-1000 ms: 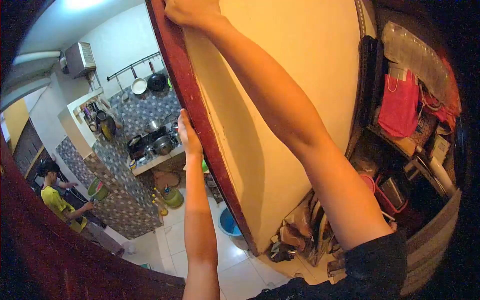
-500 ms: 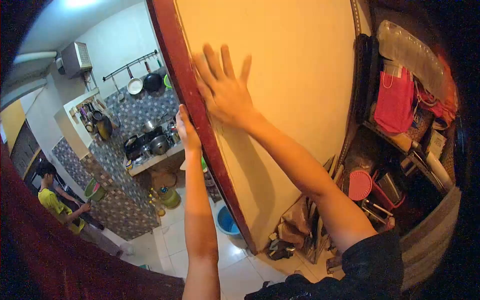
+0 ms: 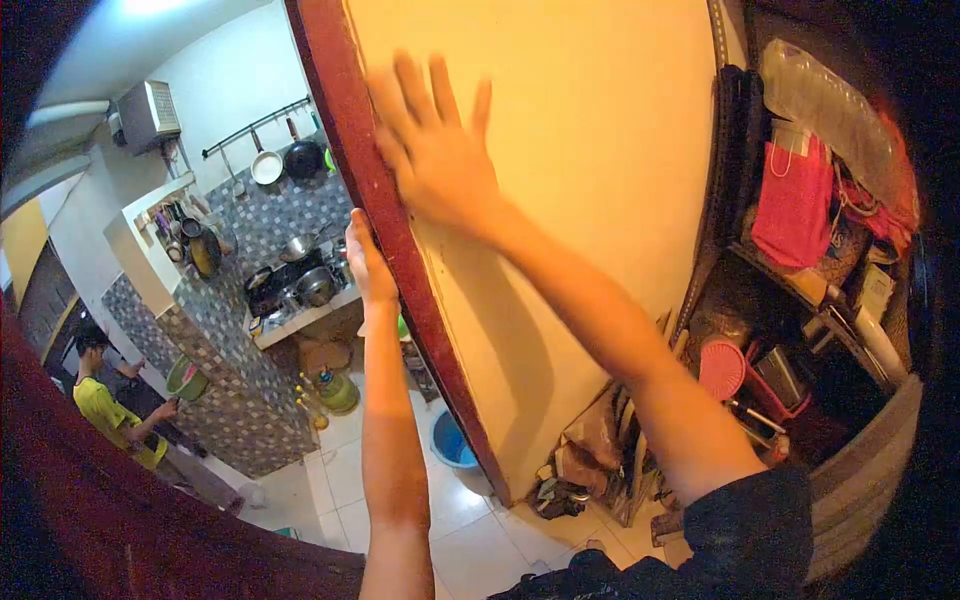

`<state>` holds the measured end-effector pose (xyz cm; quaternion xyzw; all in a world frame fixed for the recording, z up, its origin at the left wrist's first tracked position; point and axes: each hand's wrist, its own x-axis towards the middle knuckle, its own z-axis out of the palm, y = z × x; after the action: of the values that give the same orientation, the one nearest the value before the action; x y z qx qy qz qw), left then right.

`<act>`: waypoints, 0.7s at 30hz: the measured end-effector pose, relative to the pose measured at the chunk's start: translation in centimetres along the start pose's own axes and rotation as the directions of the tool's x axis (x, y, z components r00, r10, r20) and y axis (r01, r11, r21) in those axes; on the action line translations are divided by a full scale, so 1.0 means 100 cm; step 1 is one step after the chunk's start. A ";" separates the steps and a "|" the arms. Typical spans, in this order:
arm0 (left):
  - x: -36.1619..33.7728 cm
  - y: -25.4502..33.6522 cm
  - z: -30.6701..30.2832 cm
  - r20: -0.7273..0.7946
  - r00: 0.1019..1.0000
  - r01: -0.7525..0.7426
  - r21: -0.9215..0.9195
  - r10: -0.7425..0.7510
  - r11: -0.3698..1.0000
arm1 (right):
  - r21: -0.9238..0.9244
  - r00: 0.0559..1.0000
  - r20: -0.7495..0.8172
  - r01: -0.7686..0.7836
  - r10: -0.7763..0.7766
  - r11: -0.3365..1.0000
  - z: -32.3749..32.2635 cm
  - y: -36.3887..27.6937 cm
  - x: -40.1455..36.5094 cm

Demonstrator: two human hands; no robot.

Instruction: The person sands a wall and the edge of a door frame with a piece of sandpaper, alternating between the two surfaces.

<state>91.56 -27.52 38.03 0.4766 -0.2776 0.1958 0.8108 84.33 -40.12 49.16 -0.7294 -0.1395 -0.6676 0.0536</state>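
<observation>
A tall cream panel with a dark red edge frame [image 3: 590, 200] stands upright in front of me. My left hand [image 3: 368, 265] grips the red edge [image 3: 360, 150] from the left side, fingers wrapped behind it. My right hand [image 3: 432, 150] lies flat on the cream face near the red edge, fingers spread, holding nothing.
A kitchen counter [image 3: 300, 315] with pots and hanging pans [image 3: 285, 160] sits at the back left. A person in a yellow shirt [image 3: 105, 410] stands at far left. A blue bucket [image 3: 452, 445] is on the tiled floor. Cluttered shelves with a red bag [image 3: 795, 205] fill the right.
My right hand came down from the top of the red edge and now presses open against the cream face. My left hand stays on the edge.
</observation>
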 end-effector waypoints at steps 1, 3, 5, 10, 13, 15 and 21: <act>-0.001 0.001 -0.002 0.004 1.000 0.023 0.033 -0.024 0.999 | 0.020 1.000 0.031 -0.001 0.000 1.000 -0.002 -0.003 -0.039; 0.000 0.000 -0.005 0.009 0.999 0.040 0.072 -0.041 0.997 | 0.045 0.999 0.054 -0.003 0.001 0.999 -0.009 -0.007 -0.070; 0.003 -0.006 -0.008 0.011 1.000 -0.027 0.094 0.026 0.995 | -0.005 0.994 0.097 -0.052 0.053 0.999 -0.012 -0.012 -0.071; 0.005 -0.009 -0.009 0.018 0.999 -0.034 0.064 0.033 0.997 | -0.063 0.984 -0.179 -0.013 0.002 0.998 0.002 0.002 0.059; -0.006 0.006 -0.001 -0.006 1.000 0.000 0.047 0.000 0.999 | -0.177 0.933 -0.354 -0.003 -0.061 0.984 0.012 0.010 0.158; -0.005 0.008 0.001 0.015 1.000 0.025 -0.023 -0.024 0.999 | -0.162 0.938 -0.345 -0.017 -0.040 0.987 0.013 0.016 0.177; -0.005 0.008 0.001 -0.007 1.000 0.000 0.038 0.001 0.999 | 0.056 0.969 -0.244 0.056 -0.041 0.997 0.006 0.007 0.076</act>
<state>90.65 -27.28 38.28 0.4912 -0.2712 0.2029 0.8025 85.59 -39.60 56.72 -0.6365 -0.1702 -0.7483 0.0767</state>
